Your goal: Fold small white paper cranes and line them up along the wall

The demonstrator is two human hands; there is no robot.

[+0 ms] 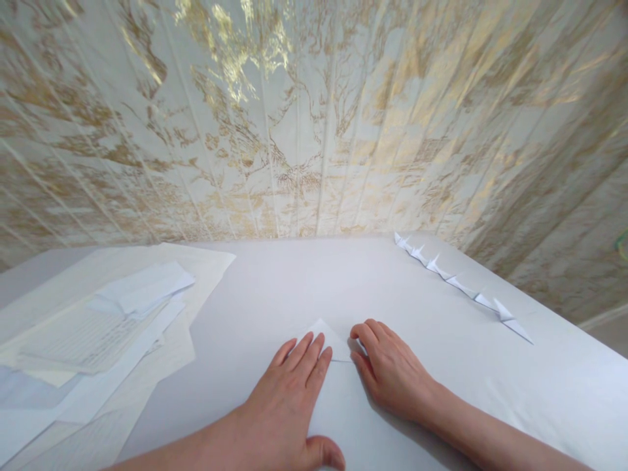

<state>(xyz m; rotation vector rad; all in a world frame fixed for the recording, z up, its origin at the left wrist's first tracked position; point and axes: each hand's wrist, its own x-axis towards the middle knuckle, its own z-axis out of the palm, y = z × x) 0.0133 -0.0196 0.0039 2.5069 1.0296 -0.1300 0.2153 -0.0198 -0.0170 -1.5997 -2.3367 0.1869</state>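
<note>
A small white folded paper (338,345), triangular in outline, lies flat on the white table in front of me. My left hand (299,379) rests palm down with its fingers stretched over the paper's left part, hiding that side. At the paper's right corner is my right hand (390,366), its fingers curled and the thumb close to the index finger. Whether the right fingertips pinch the corner or only touch it is hard to make out.
On the left of the table (275,281) lies a loose pile of paper sheets (167,347), some with writing, with folded white pieces (147,288) on top. A row of several folded paper cranes (456,282) runs along the right edge. Gold-patterned curtains (304,131) hang behind the table.
</note>
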